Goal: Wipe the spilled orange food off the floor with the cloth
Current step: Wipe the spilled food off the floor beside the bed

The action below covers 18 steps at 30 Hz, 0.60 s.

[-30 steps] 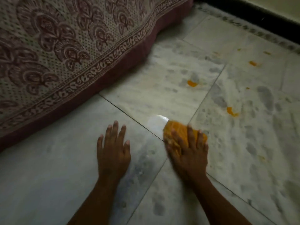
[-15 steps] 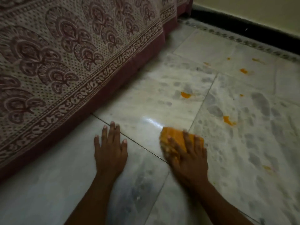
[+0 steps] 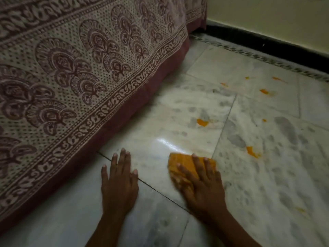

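Cloth (image 3: 185, 163) sits at six o'clock under the right hand (image 3: 201, 182), fingers spread flat, pressing it to the floor (image 3: 267, 175). It has slid slightly toward twelve since a second ago, so wiping continues. Left hand (image 3: 118, 182) lies open and flat at seven. Orange spots (image 3: 202, 122) remain from twelve to two. Bedspread (image 3: 71, 77) hangs at ten, clear of the path.

left hand (image 3: 119, 182): flat, fingers straight | right hand (image 3: 201, 184): palm down, fingers spread
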Available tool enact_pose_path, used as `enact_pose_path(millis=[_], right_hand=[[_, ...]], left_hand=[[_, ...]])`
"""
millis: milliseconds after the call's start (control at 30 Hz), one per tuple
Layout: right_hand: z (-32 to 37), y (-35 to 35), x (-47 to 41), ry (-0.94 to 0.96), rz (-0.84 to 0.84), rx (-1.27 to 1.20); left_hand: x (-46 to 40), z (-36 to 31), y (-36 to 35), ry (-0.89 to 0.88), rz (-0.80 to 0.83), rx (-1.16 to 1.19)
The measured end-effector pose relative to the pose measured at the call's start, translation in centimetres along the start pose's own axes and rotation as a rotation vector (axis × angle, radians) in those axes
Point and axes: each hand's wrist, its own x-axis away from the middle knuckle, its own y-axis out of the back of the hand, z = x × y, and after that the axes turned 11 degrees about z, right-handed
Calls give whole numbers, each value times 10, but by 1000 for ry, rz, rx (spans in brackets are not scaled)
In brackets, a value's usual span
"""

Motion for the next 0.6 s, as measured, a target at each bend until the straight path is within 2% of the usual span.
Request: enact_pose_path(millis=[100, 167, 267, 367, 433, 533, 600], right_hand=[[11, -5, -76, -254, -81, -14], [37, -21, -131, -283, -147, -47], [64, -33, -144, -141, -107, -31], [49, -15, -83, 94, 6, 19], [22, -6, -41, 113, 55, 52], [-6, 6, -36, -101, 42, 66], [5, 1, -70, -291, -3, 62]], left_hand=[[-1, -2, -1, 0, -24, 29], [-2, 0, -9, 4, -28, 26], [-2, 3, -11, 15, -39, 22], [-1, 0, -5, 16, -18, 20], [-2, -4, -1, 23, -4, 28], [-3, -6, 5, 21, -1, 37], [-2, -5, 3, 24, 2, 44]])
